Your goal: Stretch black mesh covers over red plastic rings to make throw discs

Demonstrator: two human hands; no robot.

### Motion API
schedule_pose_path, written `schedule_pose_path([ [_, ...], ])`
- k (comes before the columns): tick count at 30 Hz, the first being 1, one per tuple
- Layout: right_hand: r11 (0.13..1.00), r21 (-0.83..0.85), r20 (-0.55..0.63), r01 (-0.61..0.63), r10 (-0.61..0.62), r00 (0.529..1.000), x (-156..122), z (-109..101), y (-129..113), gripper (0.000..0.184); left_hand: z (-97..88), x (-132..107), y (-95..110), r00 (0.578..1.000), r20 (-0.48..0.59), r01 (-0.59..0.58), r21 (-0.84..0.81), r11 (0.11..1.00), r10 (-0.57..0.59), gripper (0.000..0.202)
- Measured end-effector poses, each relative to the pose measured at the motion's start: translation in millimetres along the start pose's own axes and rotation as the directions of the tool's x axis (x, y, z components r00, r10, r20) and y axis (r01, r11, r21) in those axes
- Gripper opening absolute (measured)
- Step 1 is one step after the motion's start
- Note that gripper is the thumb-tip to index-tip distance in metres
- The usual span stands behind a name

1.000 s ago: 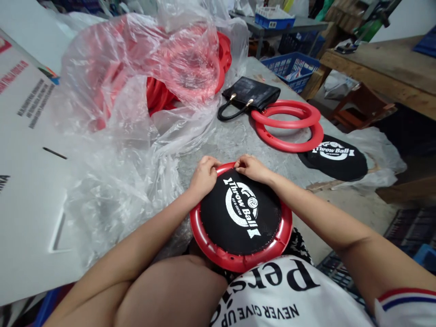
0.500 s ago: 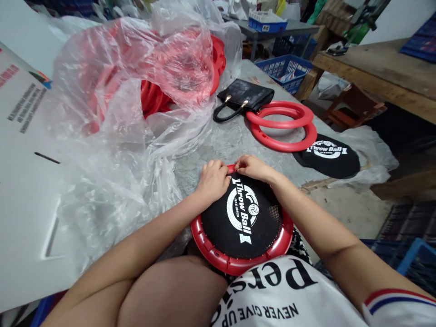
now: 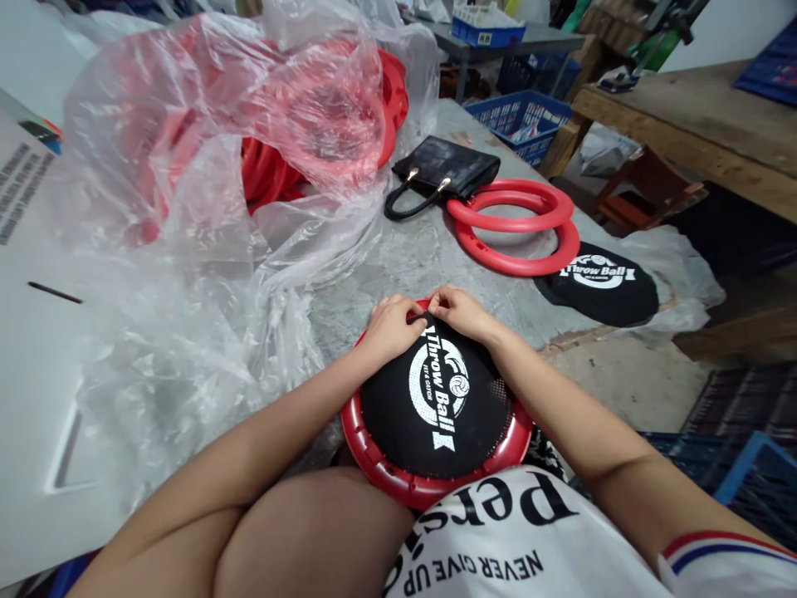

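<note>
A red plastic ring (image 3: 367, 444) rests on my lap against the table's near edge. Across it lies a round black mesh fabric (image 3: 398, 407) printed with "Throw Ball" in white. At the far rim, my left hand (image 3: 392, 328) pinches the fabric's edge between thumb and fingers. Close beside it, my right hand (image 3: 464, 314) is closed on the same edge, fingertips bent over the rim. The fabric between the two hands is bunched up a little. Small slots show along the near part of the ring.
Two red rings (image 3: 523, 264) overlap ahead, beside a black handbag (image 3: 445, 162). Another printed black fabric disc (image 3: 598, 291) lies at the table's right edge. Clear plastic bags (image 3: 249, 274) with red rings cover the left. A white box (image 3: 37, 349) stands far left; a blue basket (image 3: 529, 116) is behind.
My fingers have drawn closer together at the far rim, and the fabric edge there is now pinched up. The ring appears slightly lower and further left in view.
</note>
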State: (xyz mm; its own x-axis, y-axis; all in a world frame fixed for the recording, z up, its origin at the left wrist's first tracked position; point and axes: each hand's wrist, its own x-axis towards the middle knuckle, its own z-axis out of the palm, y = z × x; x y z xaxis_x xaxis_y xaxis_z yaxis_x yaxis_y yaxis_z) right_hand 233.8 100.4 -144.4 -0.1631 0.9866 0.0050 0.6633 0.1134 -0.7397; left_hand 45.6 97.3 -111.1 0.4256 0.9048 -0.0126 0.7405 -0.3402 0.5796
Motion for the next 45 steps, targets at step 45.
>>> schedule_pose_path([
  [45, 0.9, -0.41, 0.022, -0.15, 0.174, 0.985, 1, -4, -37, 0.023, 9.3, 24, 0, 0.985, -0.055, 0.167, 0.084, 0.982, -0.163, 0.012],
])
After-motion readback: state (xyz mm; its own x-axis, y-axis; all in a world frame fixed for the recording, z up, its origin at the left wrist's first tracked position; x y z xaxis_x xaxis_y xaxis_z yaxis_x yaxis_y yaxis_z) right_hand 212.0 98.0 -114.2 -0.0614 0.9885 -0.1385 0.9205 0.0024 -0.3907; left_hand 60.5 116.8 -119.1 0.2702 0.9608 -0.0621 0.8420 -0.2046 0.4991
